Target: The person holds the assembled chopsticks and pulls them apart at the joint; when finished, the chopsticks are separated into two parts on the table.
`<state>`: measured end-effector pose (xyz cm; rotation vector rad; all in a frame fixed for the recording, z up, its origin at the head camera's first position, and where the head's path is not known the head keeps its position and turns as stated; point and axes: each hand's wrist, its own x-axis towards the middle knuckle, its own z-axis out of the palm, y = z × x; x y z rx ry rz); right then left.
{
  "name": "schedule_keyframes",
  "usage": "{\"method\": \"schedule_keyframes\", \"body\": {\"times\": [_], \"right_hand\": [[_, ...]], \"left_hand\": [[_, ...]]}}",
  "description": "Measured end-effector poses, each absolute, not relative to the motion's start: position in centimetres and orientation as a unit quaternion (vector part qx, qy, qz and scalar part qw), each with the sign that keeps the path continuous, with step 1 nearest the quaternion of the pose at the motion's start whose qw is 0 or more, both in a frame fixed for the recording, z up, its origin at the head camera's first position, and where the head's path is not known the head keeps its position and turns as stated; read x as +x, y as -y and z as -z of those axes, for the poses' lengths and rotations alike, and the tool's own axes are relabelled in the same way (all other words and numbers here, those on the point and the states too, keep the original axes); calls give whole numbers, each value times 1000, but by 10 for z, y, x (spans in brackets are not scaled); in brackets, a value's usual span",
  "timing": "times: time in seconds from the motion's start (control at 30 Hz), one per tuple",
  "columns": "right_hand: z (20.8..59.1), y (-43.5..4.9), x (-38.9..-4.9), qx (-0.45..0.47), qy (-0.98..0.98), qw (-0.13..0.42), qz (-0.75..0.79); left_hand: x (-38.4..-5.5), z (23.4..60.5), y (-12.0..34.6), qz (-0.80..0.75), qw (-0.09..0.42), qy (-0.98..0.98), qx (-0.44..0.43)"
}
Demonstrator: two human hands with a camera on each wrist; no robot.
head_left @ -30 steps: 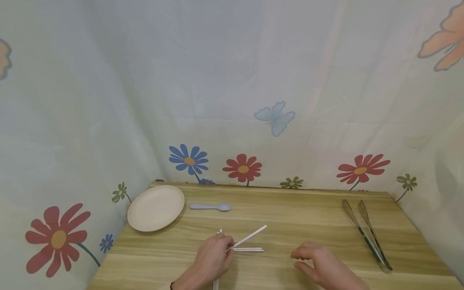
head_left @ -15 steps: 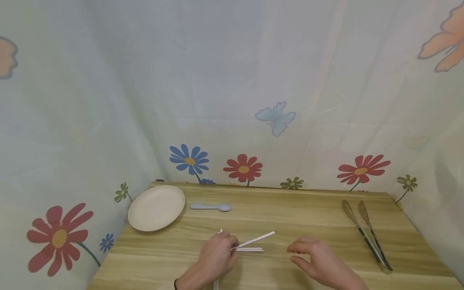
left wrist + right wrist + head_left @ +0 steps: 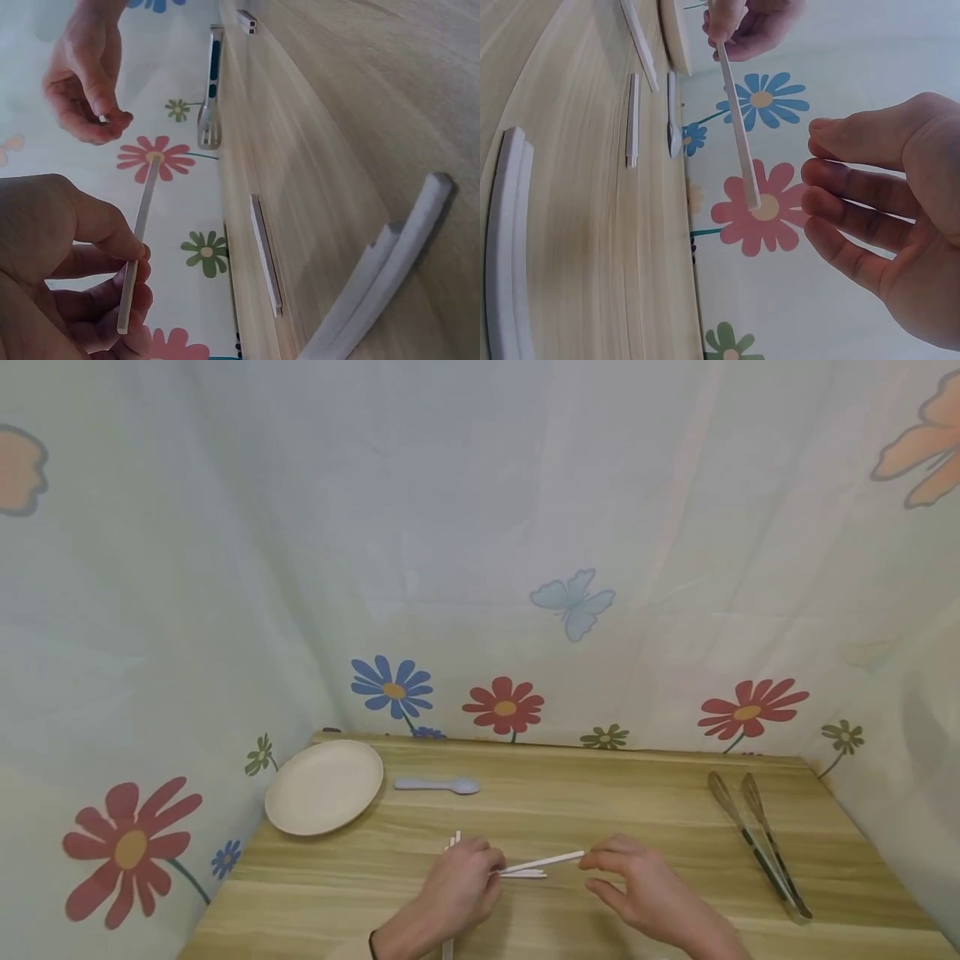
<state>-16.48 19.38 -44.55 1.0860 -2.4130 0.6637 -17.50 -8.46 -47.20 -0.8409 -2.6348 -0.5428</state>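
My left hand (image 3: 461,883) pinches a thin, straight white stick (image 3: 549,861) between thumb and fingers, above the table. The stick's free end points right, towards my right hand (image 3: 647,887). In the right wrist view the fingers (image 3: 855,187) of that hand are loosely bent, with a gap between them and the stick. Below the held stick, a few similar white sticks (image 3: 525,875) lie together on the wood. More white sticks (image 3: 447,948) run front to back under my left hand, which hides their middle.
A beige plate (image 3: 324,787) lies at the back left of the wooden table (image 3: 600,793). Beside it is a small pale lavender spoon (image 3: 437,786). Metal tongs (image 3: 761,847) lie spread at the right. A flowered curtain (image 3: 480,527) closes off the back and sides.
The held stick has swung down from a steep slant to nearly level, and its tip has moved right. My left hand has shifted slightly right; my right hand has come left towards the tip.
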Motion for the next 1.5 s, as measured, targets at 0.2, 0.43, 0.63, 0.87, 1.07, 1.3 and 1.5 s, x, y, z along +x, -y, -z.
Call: {"method": "schedule_keyframes", "body": {"times": [0.2, 0.43, 0.63, 0.87, 1.07, 1.3, 1.5], "right_hand": [[445, -189, -166, 392, 862, 218, -235], [447, -183, -173, 401, 850, 256, -227], [447, -178, -176, 411, 841, 265, -233], [446, -173, -177, 399, 857, 232, -230], [446, -172, -176, 385, 870, 215, -220], [448, -171, -178, 390, 867, 212, -226], [450, -171, -180, 412, 846, 241, -236]], "left_hand": [[-177, 468, 82, 193, 161, 915, -317], [-180, 465, 80, 187, 162, 912, -328], [-180, 465, 79, 185, 155, 910, -337], [-180, 465, 77, 181, 187, 895, -362], [-179, 462, 73, 182, 196, 889, -371], [-178, 460, 68, 194, 196, 886, -372], [-179, 460, 63, 201, 215, 876, -383]]}}
